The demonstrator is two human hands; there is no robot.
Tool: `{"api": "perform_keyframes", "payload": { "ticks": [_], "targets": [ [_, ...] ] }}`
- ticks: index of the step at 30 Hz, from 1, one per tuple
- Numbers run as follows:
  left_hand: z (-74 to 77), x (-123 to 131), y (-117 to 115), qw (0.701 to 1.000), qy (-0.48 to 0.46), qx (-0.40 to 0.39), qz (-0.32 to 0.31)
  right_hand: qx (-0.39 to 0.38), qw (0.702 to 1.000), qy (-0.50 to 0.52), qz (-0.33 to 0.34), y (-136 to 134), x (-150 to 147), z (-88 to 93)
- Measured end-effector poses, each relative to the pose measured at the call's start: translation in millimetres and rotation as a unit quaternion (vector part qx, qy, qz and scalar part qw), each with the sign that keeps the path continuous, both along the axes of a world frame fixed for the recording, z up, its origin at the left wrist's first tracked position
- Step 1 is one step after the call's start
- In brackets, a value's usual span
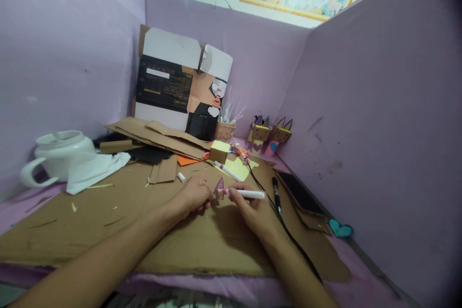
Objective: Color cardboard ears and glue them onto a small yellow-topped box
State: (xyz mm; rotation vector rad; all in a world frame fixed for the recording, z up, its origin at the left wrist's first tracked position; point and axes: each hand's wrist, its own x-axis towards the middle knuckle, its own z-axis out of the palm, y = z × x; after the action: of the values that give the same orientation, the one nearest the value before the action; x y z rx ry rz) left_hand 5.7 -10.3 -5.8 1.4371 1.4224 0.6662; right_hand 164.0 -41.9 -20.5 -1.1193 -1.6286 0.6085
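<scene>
My left hand rests on the brown cardboard sheet, fingers curled and pinching a small triangular cardboard piece that stands upright. My right hand is closed around a white marker with a pink tip, and the tip touches the triangle. A white marker cap lies just beyond my left hand. A second white marker lies on yellow paper farther back.
A white kettle and white cloth sit at the left. Cardboard scraps and a printed box stand at the back, beside a small basket and little cardboard figures. A black pen, a black cable and a dark phone lie to the right.
</scene>
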Motion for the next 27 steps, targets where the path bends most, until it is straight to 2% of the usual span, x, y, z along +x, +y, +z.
{"api": "perform_keyframes", "payload": {
  "ticks": [4,10,18,23,27],
  "targets": [
    [0.0,-0.2,0.2,1.000,-0.004,0.008,0.001,-0.020,1.000,0.021,0.010,-0.1,0.7,1.2],
    [0.7,-0.2,0.9,1.000,-0.015,-0.004,0.002,0.013,0.996,0.072,-0.058,5.1,7.7,-3.6],
    [-0.2,0.0,2.2,0.999,-0.042,-0.005,0.017,-0.010,1.000,0.001,-0.020,3.7,5.3,-6.7],
    [-1.2,-0.1,2.0,0.999,-0.042,-0.004,0.012,-0.022,1.000,-0.004,-0.009,2.0,4.3,-3.4],
    [-3.8,-0.8,2.7,0.999,-0.038,0.003,0.007,-0.004,0.999,0.021,-0.027,4.0,5.3,-3.9]
  ]
}}
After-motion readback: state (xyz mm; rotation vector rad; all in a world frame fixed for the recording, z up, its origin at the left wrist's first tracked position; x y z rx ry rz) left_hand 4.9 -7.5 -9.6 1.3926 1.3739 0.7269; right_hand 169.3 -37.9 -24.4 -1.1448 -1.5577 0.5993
